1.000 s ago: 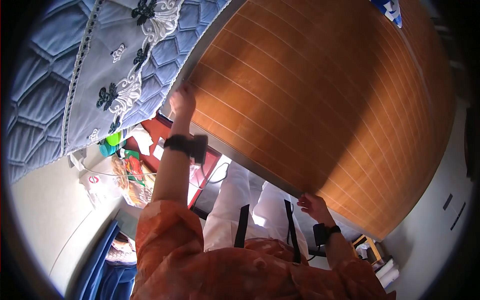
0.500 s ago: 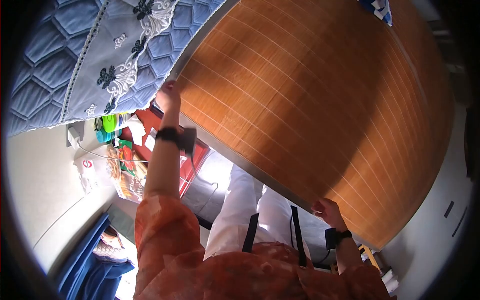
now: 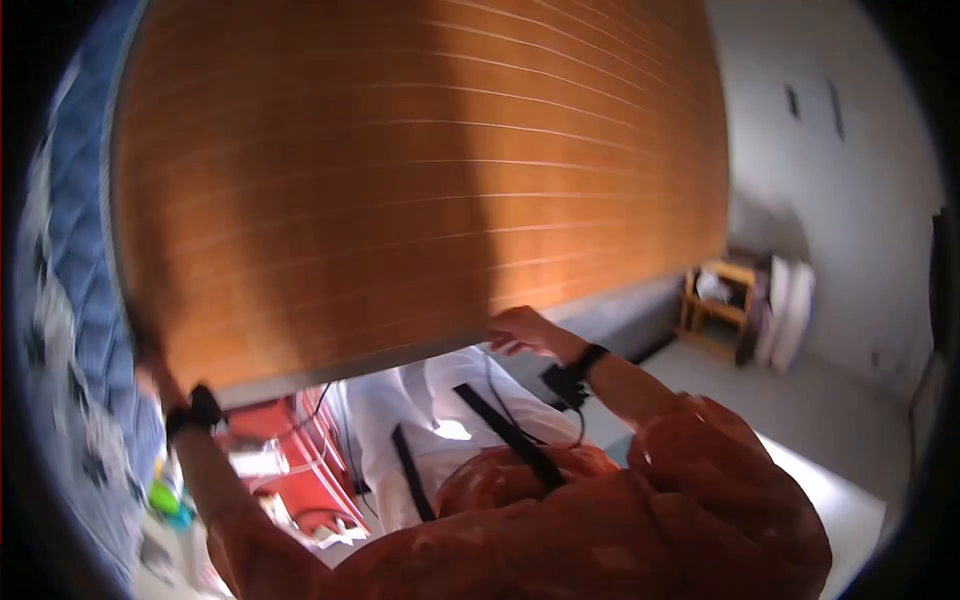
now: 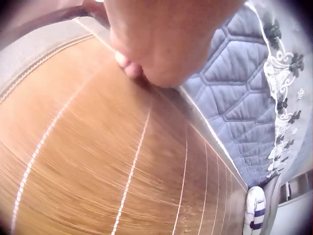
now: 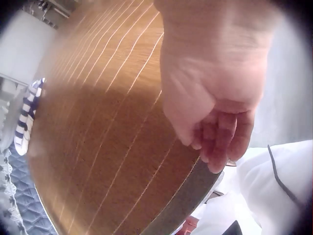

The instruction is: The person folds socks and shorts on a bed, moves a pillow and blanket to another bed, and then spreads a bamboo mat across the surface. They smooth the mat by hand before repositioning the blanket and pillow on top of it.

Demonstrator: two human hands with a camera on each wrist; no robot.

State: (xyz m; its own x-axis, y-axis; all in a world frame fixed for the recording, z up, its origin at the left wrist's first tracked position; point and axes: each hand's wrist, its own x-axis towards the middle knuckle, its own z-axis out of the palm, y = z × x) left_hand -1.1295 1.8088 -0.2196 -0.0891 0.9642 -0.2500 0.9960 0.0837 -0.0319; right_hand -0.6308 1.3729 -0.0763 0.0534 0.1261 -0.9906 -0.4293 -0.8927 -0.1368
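Observation:
A tan woven sleeping mat [image 3: 360,200] with white stitched lines and a grey cloth border [image 3: 330,372] spans the bed. At its left corner, beside a blue quilted cover [image 4: 234,93], my left hand [image 4: 161,44] grips the mat's edge with curled fingers; the palm side is mostly hidden. The left hand is blurred in the head view. Over the near border, farther right, my right hand [image 3: 530,333] hangs with loosely bent fingers. In the right wrist view its fingertips [image 5: 217,164] overlap the border, and nothing shows between them.
A striped blue-and-white cloth item [image 5: 29,117] lies at the mat's far side. Below the near edge at left is a red table [image 3: 285,455] with small items. A wooden shelf [image 3: 718,305] stands by the right wall, white bundles [image 3: 788,310] beside it.
The head view has swung to the right, bringing the shelf and floor into sight. Both hands have stayed near the mat's edge, left at the corner, right along the near border.

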